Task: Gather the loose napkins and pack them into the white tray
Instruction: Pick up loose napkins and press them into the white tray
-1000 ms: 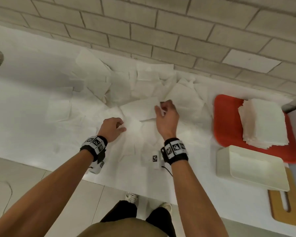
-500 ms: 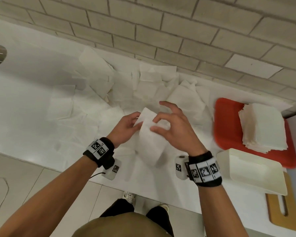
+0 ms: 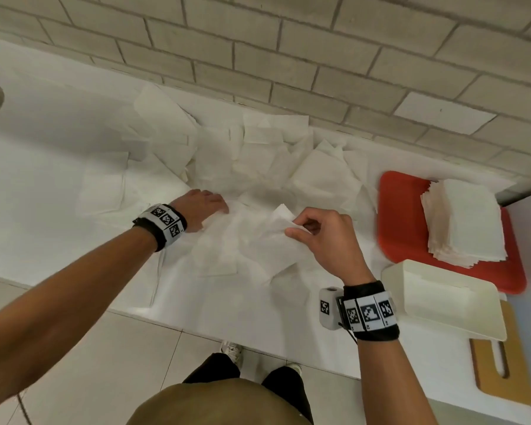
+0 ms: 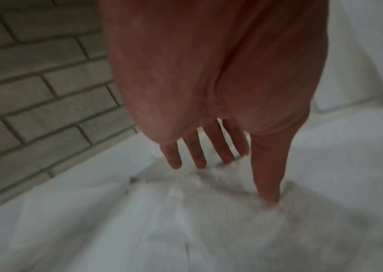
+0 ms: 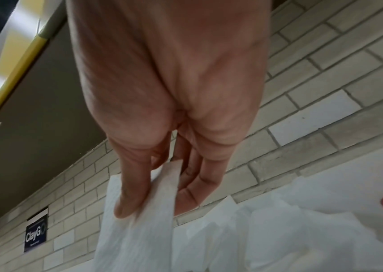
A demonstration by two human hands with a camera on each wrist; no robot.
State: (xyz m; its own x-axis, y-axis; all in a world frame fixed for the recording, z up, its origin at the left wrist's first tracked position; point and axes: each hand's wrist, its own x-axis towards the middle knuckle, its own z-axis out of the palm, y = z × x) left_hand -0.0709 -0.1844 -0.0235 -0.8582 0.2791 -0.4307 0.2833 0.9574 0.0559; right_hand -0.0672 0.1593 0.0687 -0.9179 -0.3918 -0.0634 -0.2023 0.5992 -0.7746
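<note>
Pinching between thumb and fingers, the right hand is holding one napkin lifted off the heap, its upper corner sticking up past the fingertips. The left hand is being laid with straight, spread fingers on the loose napkins, gripping nothing. The heap is being spread over the white bench from its middle back to the brick wall; bare bench is showing to the left and along the near edge, beyond which the floor is lying. To the right of the right hand, near the bench's front edge, the white tray is standing, nothing visible inside it. Just behind it, a red tray is carrying a neat stack of napkins. A wooden board is being partly covered by the white tray's near corner.
</note>
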